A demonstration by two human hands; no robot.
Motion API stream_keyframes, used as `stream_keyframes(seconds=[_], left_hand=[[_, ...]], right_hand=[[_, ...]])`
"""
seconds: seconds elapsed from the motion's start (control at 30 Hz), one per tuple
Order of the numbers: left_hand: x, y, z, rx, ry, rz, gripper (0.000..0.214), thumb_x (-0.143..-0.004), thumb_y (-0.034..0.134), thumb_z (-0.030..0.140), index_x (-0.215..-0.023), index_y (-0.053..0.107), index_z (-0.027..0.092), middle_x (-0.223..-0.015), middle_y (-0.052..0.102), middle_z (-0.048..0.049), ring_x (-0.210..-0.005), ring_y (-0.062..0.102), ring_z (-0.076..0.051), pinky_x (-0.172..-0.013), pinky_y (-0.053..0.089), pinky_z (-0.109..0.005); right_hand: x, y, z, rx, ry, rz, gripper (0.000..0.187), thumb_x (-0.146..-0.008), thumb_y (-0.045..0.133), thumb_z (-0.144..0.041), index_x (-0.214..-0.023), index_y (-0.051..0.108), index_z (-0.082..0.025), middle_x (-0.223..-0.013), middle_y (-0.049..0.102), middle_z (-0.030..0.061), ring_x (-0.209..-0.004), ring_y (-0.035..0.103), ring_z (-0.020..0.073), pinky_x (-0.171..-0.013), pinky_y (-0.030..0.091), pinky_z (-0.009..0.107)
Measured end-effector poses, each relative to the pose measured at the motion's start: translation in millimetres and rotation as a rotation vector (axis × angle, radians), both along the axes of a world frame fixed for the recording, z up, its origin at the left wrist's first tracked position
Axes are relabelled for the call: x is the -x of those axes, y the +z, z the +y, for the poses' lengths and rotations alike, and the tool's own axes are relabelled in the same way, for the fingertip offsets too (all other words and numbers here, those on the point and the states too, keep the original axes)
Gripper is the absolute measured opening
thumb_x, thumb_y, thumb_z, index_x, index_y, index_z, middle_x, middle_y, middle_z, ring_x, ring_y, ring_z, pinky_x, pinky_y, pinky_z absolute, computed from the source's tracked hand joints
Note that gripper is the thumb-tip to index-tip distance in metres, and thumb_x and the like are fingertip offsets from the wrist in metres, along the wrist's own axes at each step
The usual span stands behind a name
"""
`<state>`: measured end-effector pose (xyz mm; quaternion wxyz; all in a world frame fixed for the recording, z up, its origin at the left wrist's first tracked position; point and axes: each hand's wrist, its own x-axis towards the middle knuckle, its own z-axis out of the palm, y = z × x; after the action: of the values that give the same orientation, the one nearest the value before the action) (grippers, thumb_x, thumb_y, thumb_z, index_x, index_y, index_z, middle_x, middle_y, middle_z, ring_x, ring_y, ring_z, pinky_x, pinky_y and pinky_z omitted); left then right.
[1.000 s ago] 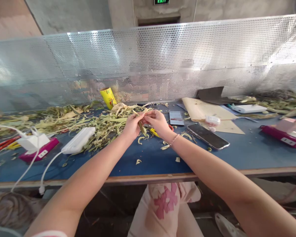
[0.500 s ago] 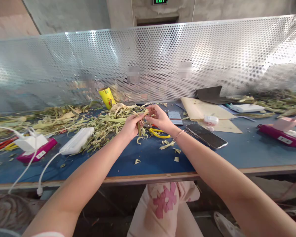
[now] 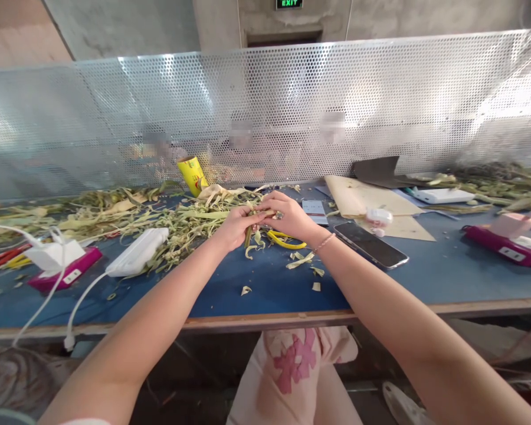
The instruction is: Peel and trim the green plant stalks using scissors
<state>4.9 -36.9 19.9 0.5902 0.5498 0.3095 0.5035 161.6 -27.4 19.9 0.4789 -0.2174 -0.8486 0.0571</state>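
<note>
My left hand (image 3: 238, 228) is closed around a short piece of greenish plant stem (image 3: 248, 238), whose lower end sticks out below the fingers. My right hand (image 3: 288, 215) meets it from the right, fingers closed on a stem piece (image 3: 268, 212) that runs between both hands. The fingertips partly cover the stems, so their full length is hidden. Just under my right hand lie the yellow handles of a tool (image 3: 287, 239), probably scissors, on the blue tabletop. A heap of dried leaves and stems (image 3: 190, 221) spreads to the left of my hands.
A yellow tube (image 3: 192, 175) leans before the perforated metal screen (image 3: 283, 106). Right lie a phone (image 3: 371, 245), brown paper (image 3: 354, 195) and a small white case (image 3: 379, 218). Left are a white power bank (image 3: 138, 252) and a magenta power strip (image 3: 66, 271) with cables.
My right hand has moved slightly down and left, its fingers closing over the stem by my left hand. The stem between them now lies more level.
</note>
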Motion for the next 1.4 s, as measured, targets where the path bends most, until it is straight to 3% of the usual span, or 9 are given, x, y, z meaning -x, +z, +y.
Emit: stream_keyframes(seconds=[0.4,0.57,0.73,0.87,0.93,1.03,1.2,1.4], left_hand=[[-0.2,-0.1,0.5,0.053,-0.050,-0.007,0.015,-0.051,0.076,0.018,-0.054,0.063,0.011,-0.045,0.052,0.0007,-0.041,0.041,-0.004,-0.041,0.028,-0.019],[1.5,-3.1,3.3,0.062,-0.052,0.014,0.015,-0.050,0.075,0.015,-0.053,0.061,0.011,-0.043,0.048,0.0023,-0.039,0.038,-0.003,-0.040,0.027,-0.018],[0.3,-0.7,3.2,0.044,0.007,0.025,0.018,-0.047,0.076,0.017,-0.052,0.060,0.011,-0.044,0.052,0.0014,-0.039,0.041,-0.003,-0.040,0.027,-0.018],[0.9,-1.0,5.0,-0.050,0.107,0.061,0.019,-0.047,0.076,0.019,-0.054,0.060,0.013,-0.043,0.049,0.0036,-0.039,0.038,-0.003,-0.040,0.026,-0.018],[1.1,-1.7,5.0,-0.133,0.155,0.084,0.017,-0.049,0.076,0.019,-0.057,0.061,0.014,-0.043,0.047,0.0047,-0.040,0.037,-0.003,-0.041,0.026,-0.019],[0.4,-0.9,1.8,-0.197,0.188,0.124,0.018,-0.051,0.075,0.018,-0.061,0.060,0.014,-0.045,0.046,0.0050,-0.042,0.037,-0.003,-0.042,0.026,-0.019],[-1.0,2.8,-4.1,-0.208,0.158,0.145,0.027,-0.054,0.075,0.023,-0.073,0.057,0.017,-0.049,0.051,0.0051,-0.043,0.041,-0.005,-0.043,0.028,-0.019],[0.6,6.7,-6.6,-0.253,0.091,0.203,0.025,-0.059,0.071,0.025,-0.074,0.053,0.018,-0.058,0.055,0.0039,-0.046,0.044,-0.005,-0.046,0.031,-0.019]], right_hand=[[5.7,-3.5,2.3,-0.010,0.011,0.003,0.009,-0.071,0.061,-0.016,-0.080,0.059,-0.018,-0.087,0.052,0.0050,-0.081,0.053,0.0150,-0.072,0.046,0.029],[9.3,-7.7,1.6,-0.006,-0.055,-0.025,0.006,-0.072,0.058,-0.015,-0.077,0.057,-0.019,-0.086,0.050,0.0044,-0.079,0.050,0.0142,-0.071,0.044,0.028],[7.4,-3.7,-3.7,0.045,-0.087,-0.041,0.029,-0.067,0.066,-0.029,-0.091,0.052,-0.019,-0.089,0.050,0.0055,-0.081,0.049,0.0163,-0.071,0.043,0.030],[6.0,-1.6,-4.2,0.121,-0.205,-0.008,0.022,-0.074,0.057,-0.038,-0.069,0.046,-0.019,-0.067,0.046,0.0003,-0.064,0.042,0.0127,-0.061,0.037,0.026],[6.2,-2.1,-3.1,0.197,-0.216,-0.031,0.029,-0.079,0.049,-0.038,-0.059,0.040,-0.019,-0.055,0.041,-0.0027,-0.055,0.037,0.0103,-0.056,0.032,0.025],[6.7,-2.5,-2.4,0.295,-0.177,-0.033,0.036,-0.081,0.043,-0.040,-0.052,0.039,-0.019,-0.048,0.037,-0.0042,-0.049,0.033,0.0082,-0.052,0.027,0.023],[6.1,-0.8,-4.7,0.405,-0.018,0.078,0.039,-0.080,0.042,-0.044,-0.054,0.050,-0.017,-0.049,0.043,-0.0029,-0.051,0.039,0.0082,-0.051,0.029,0.023],[9.5,-0.3,-4.2,0.699,0.149,0.235,0.040,-0.075,0.049,-0.050,-0.051,0.046,-0.018,-0.039,0.030,-0.0070,-0.038,0.024,0.0049,-0.041,0.019,0.022]])
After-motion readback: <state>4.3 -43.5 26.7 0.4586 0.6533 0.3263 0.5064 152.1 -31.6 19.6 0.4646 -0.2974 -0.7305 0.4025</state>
